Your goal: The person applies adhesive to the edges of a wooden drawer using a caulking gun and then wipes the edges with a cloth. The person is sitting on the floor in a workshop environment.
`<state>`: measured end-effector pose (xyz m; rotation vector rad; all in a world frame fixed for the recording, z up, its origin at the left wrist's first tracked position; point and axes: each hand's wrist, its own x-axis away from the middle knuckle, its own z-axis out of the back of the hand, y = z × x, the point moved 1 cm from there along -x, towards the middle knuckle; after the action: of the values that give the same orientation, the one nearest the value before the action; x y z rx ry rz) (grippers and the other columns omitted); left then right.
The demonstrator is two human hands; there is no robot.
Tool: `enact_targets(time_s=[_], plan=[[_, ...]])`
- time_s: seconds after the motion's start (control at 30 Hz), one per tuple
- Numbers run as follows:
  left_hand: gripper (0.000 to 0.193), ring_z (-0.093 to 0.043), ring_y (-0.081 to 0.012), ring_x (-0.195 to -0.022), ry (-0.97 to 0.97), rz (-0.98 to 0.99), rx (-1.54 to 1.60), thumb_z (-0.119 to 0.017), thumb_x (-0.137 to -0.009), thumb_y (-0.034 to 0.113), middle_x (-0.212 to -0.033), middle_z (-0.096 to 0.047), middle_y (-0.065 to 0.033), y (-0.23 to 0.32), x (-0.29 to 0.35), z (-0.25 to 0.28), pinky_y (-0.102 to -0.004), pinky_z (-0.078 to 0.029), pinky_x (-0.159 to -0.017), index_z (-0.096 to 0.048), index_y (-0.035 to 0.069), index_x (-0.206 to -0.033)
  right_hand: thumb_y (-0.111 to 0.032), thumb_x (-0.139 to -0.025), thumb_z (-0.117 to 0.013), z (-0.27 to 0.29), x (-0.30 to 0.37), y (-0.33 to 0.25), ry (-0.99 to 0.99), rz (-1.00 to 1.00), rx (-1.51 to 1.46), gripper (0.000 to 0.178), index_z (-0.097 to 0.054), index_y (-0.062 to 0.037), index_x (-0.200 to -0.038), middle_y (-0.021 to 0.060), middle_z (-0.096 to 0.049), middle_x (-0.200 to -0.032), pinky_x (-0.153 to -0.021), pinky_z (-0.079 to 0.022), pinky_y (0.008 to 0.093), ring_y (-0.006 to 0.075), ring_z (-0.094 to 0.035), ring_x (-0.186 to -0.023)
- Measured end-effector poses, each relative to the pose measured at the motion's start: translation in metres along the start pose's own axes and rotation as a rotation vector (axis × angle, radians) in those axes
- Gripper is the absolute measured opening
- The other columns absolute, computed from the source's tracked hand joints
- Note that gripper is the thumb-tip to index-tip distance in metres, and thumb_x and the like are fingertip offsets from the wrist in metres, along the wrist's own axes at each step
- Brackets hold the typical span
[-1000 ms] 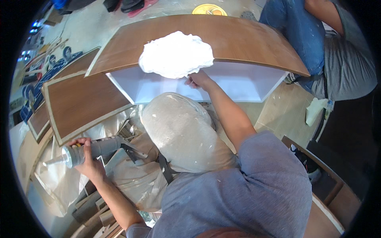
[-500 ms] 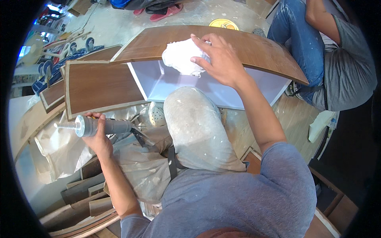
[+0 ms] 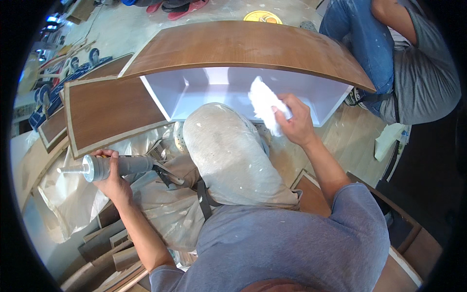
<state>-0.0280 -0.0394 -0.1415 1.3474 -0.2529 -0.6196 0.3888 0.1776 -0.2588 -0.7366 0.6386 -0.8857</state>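
My left hand (image 3: pixel 113 180) is wrapped round the barrel of a grey caulking gun (image 3: pixel 131 165), whose pale nozzle points left. In my right hand (image 3: pixel 296 120) is a crumpled white cloth (image 3: pixel 265 104), pinched between thumb and fingers. The cloth hangs in front of the open side of a drawer-like box (image 3: pixel 219 90) with white inner walls. A curved brown wooden panel (image 3: pixel 243 46) forms the far face of that box. My raised knee (image 3: pixel 226 151) is close against its near edge.
Brown panels with pale edges (image 3: pixel 109 104) lean at the left, by a blue wheeled frame (image 3: pixel 51 104). Wood offcuts (image 3: pixel 104 248) lie at lower left. Another person (image 3: pixel 418 73) sits at the right. Beyond the box lies a yellow lid (image 3: pixel 262 17) on the floor.
My right hand has lifted the cloth off the curved panel's edge and drawn it down and right, towards me. My left hand still holds the caulking gun, slightly lower in view.
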Motion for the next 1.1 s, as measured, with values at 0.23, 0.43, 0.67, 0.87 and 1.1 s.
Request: enact_targets(time_s=[0.23,0.43,0.67,0.87,1.1], plan=[[0.042,-0.062,-0.0169,-0.094,-0.053,-0.004,0.031,-0.077,-0.083,-0.007,-0.099,-0.064,-0.0063,0.001,-0.008,-0.008,-0.0337,-0.05,-0.089,-0.058,0.005,-0.118,-0.021,-0.103,-0.049,-0.028,0.017,0.204,0.248,-0.792,0.438,0.047,-0.051,0.0039,-0.143,0.0287,-0.066,-0.128,-0.097,-0.052,0.0504,0.0444,-0.068,-0.112],[0.041,-0.061,-0.0173,-0.095,-0.033,0.018,-0.024,-0.077,-0.083,-0.007,-0.1,-0.063,-0.0064,-0.001,-0.008,-0.007,-0.0344,-0.049,-0.09,-0.057,0.005,-0.117,-0.025,-0.097,-0.056,-0.094,-0.037,0.257,-0.159,-1.104,0.569,0.073,-0.028,0.0127,-0.153,0.0329,-0.051,-0.148,-0.104,-0.049,0.0428,0.0422,-0.058,-0.13],[0.04,-0.06,-0.0173,-0.096,-0.034,0.066,-0.046,-0.075,-0.084,-0.007,-0.099,-0.063,-0.0067,-0.001,-0.01,-0.005,-0.0341,-0.049,-0.091,-0.057,0.005,-0.118,-0.031,-0.098,-0.054,-0.18,-0.079,0.216,0.013,-1.181,0.747,0.083,-0.016,0.011,-0.159,0.0349,-0.043,-0.153,-0.12,-0.032,0.0531,0.0434,-0.044,-0.144],[0.042,-0.061,-0.018,-0.097,-0.031,0.076,-0.02,-0.075,-0.085,-0.007,-0.1,-0.063,-0.0073,0.0,-0.01,-0.006,-0.0356,-0.049,-0.092,-0.055,0.005,-0.119,-0.031,-0.098,-0.056,-0.216,-0.091,0.157,-0.249,-0.984,0.766,0.065,-0.044,0.0096,-0.148,0.0313,-0.049,-0.151,-0.12,-0.031,0.054,0.0423,-0.049,-0.141],[0.043,-0.061,-0.0178,-0.096,-0.035,0.095,-0.011,-0.076,-0.084,-0.006,-0.1,-0.063,-0.0069,0.0,-0.007,-0.004,-0.0353,-0.049,-0.092,-0.055,0.006,-0.119,-0.032,-0.096,-0.057,-0.267,-0.107,0.123,-0.281,-0.777,0.671,0.08,-0.029,0.0192,-0.15,0.026,-0.066,-0.131,-0.108,-0.042,0.0526,0.0369,-0.064,-0.12]])
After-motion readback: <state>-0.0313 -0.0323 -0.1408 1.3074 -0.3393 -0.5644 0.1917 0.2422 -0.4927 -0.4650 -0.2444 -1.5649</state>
